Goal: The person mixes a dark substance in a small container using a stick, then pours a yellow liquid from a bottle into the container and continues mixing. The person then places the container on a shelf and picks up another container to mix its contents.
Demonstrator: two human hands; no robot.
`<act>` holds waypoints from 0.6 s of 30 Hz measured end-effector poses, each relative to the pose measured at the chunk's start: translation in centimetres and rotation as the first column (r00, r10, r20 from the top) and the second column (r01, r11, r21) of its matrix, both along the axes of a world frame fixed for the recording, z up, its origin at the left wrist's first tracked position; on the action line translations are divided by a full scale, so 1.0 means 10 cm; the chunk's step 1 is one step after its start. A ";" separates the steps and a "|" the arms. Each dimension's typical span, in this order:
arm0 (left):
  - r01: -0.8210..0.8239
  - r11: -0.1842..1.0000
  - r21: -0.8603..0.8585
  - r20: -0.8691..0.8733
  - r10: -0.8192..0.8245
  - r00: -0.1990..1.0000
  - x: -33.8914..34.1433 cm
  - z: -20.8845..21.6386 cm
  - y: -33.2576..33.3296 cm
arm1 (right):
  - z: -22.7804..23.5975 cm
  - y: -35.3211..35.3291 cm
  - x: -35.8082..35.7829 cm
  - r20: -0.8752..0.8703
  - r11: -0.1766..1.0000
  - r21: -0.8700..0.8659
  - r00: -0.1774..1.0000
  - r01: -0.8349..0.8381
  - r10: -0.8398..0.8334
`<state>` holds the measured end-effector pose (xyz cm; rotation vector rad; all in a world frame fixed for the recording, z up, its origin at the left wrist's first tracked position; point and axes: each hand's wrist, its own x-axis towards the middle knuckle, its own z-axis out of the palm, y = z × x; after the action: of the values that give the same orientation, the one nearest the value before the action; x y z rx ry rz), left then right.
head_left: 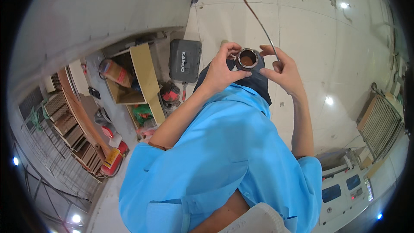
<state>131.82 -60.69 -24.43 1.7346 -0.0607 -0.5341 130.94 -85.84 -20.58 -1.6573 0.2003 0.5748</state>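
Gripping a small round ring-shaped part (247, 59) from its left side, the left hand (222, 71) curls its thumb and fingers around the dark outer rim, so the hand is closed on the part and not loose. The part has a pale metal lip and a brown, copper-coloured hollow in its middle, and it sits between the two hands, above the blue shirt (224, 155) that fills the lower centre of the view. Just to the right of the ring-shaped part, the right hand (282, 71) pinches a thin stiff wire (258, 19) between thumb and fingertips; the wire runs up and to the left from that pinch, slightly bowed, with a reddish-brown far end well above the part. The right thumb reaches toward the part's right rim, though whether it truly touches the rim cannot be told.

Left of the ring-shaped part, near the left hand, a grey plastic tool case (185, 60) lies on the pale tiled floor (310, 30). Further left of the part stands an open wooden crate (142, 77) with a red and brown packet inside it. Well below and left of the part lies a red and yellow tool (113, 160) beside stacked cardboard trays. Far to the lower right of the part stands a white machine (345, 190) with dark blue panels, and a mesh grille (381, 125) leans above it.
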 end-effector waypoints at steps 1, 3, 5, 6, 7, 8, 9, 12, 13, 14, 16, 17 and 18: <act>0.009 1.000 0.001 -0.026 -0.009 1.000 0.22 0.02 -0.07 | 0.00 0.00 0.23 -0.020 0.999 0.039 1.000 0.024 -0.023; 0.009 1.000 0.003 -0.062 -0.009 0.998 0.71 0.06 -0.22 | 0.02 -0.07 0.72 -0.017 1.000 0.018 1.000 -0.006 0.007; 0.004 0.998 0.066 -0.003 -0.004 1.000 1.21 0.02 -0.38 | -0.05 -0.21 1.25 -0.063 0.998 0.018 0.996 -0.065 0.066; -0.008 0.995 0.103 0.028 0.005 1.000 1.44 -0.01 -0.47 | -0.12 -0.29 1.55 -0.058 0.996 0.039 0.995 -0.080 0.082; -0.019 0.991 0.131 0.027 0.016 1.000 1.66 -0.04 -0.56 | -0.20 -0.36 1.84 -0.052 0.993 0.065 0.993 -0.098 0.102; -0.027 0.986 0.163 0.030 0.023 0.999 1.88 -0.07 -0.64 | -0.27 -0.45 2.09 -0.048 0.989 0.093 0.992 -0.113 0.117; -0.047 0.982 0.183 0.081 0.033 0.996 2.11 -0.09 -0.72 | -0.31 -0.54 2.35 -0.064 0.983 0.101 0.985 -0.156 0.163; -0.120 0.974 0.190 0.063 0.109 0.992 2.73 -0.13 -0.96 | -0.41 -0.72 3.15 -0.053 0.968 0.116 0.972 -0.222 0.230; -0.141 0.972 0.187 0.042 0.135 0.990 2.84 -0.07 -1.02 | -0.37 -0.75 3.38 -0.045 0.961 0.134 0.967 -0.242 0.250; -0.172 0.965 0.195 0.031 0.170 0.985 3.02 -0.03 -1.06 | -0.35 -0.75 3.70 -0.035 0.953 0.138 0.960 -0.270 0.278; -0.206 0.955 0.214 0.055 0.199 0.978 3.46 0.01 -1.10 | -0.22 -0.77 4.24 -0.010 0.933 0.108 0.938 -0.343 0.346; -0.238 0.957 0.167 0.075 0.229 0.971 3.65 0.02 -1.11 | -0.18 -0.76 4.46 -0.049 0.920 0.058 0.920 -0.387 0.390; -0.261 0.956 0.132 0.070 0.253 0.965 3.84 0.00 -1.13 | -0.16 -0.77 4.69 -0.041 0.911 0.085 0.912 -0.403 0.407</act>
<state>170.20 -71.96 -24.46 1.8599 0.1677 -0.3064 177.79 -93.51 -22.17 -1.6181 -0.1295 0.9334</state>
